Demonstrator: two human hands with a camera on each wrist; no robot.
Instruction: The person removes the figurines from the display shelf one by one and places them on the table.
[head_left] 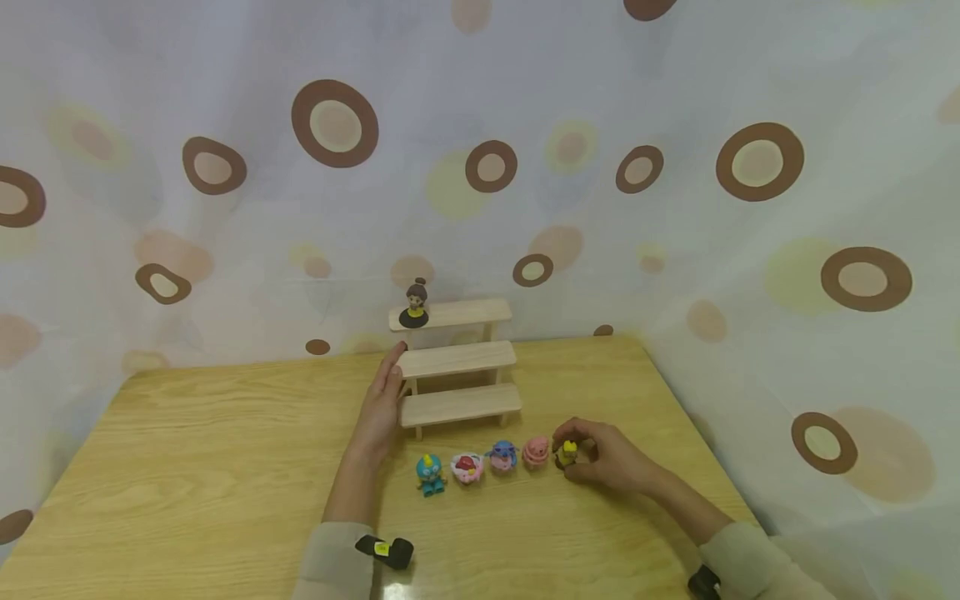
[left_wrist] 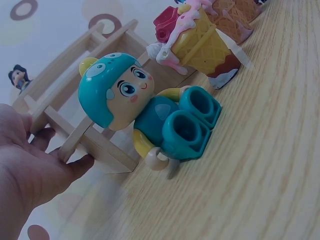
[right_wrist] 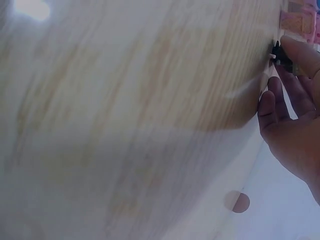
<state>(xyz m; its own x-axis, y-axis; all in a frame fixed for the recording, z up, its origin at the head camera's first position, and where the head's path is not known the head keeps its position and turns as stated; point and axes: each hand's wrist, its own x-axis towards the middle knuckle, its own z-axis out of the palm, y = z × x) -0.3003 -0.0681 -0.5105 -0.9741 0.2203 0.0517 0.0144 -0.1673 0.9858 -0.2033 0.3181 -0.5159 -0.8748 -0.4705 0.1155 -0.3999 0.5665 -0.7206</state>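
My left hand (head_left: 378,412) holds the left side of a small three-step wooden display shelf (head_left: 459,360). In the left wrist view, its fingers (left_wrist: 80,167) lie around the side frame. My right hand (head_left: 611,457) pinches a small yellow-and-dark figurine (head_left: 567,452) between thumb and fingers, low at the table. The fingers partly cover this figurine in the right wrist view. To its left stand a pink figure (head_left: 536,452), a blue-and-pink figure (head_left: 502,456), a pink-and-white ice-cream-cone toy (head_left: 468,468) and a teal-capped doll (head_left: 431,475).
A brown-haired figurine with a yellow top and dark base (head_left: 415,306) stands on the shelf's top step, at its left end. The wooden table (head_left: 225,467) meets a patterned cloth (head_left: 420,208) behind and at the right.
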